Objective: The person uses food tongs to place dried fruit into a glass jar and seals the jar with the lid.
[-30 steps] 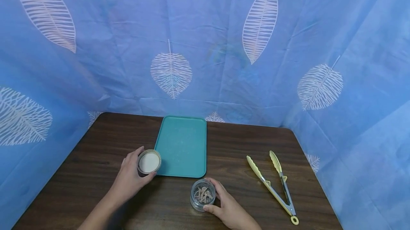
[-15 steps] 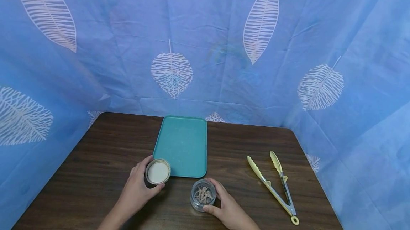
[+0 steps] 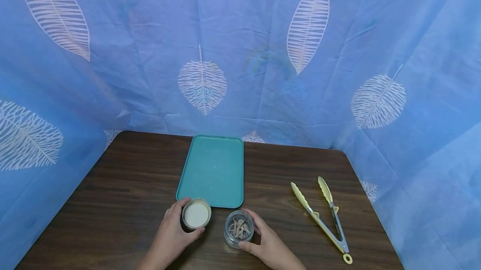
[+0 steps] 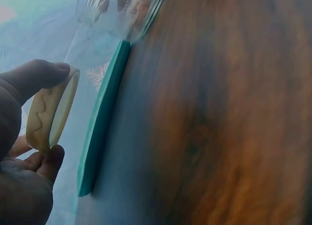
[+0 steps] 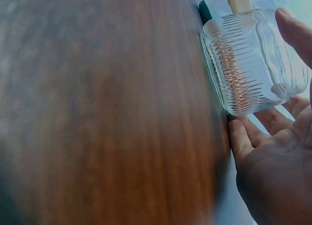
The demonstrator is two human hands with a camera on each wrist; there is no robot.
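Note:
My left hand (image 3: 170, 233) grips a round jar lid (image 3: 196, 215) by its edge, its pale top facing up. In the left wrist view, thumb and fingers pinch the yellowish lid (image 4: 41, 119), which is clear of the table. An uncovered glass jar (image 3: 229, 240) stands just to the right of the lid, with several dried brownish pieces (image 3: 239, 228) inside. My right hand (image 3: 268, 244) holds this jar from its right side. The right wrist view shows the jar's ribbed wall (image 5: 231, 64) between thumb and fingers, its base on the table.
A teal tray (image 3: 214, 169) lies on the dark wooden table (image 3: 131, 178) behind the lid and jar. Tongs (image 3: 326, 224) with yellow tips lie spread at the right. A blue curtain (image 3: 248, 82) with white leaf prints hangs behind and beside the table.
My left hand has carried the lid rightward and nearer to me, from the tray's left side to beside the jar. The right hand and jar have stayed in place.

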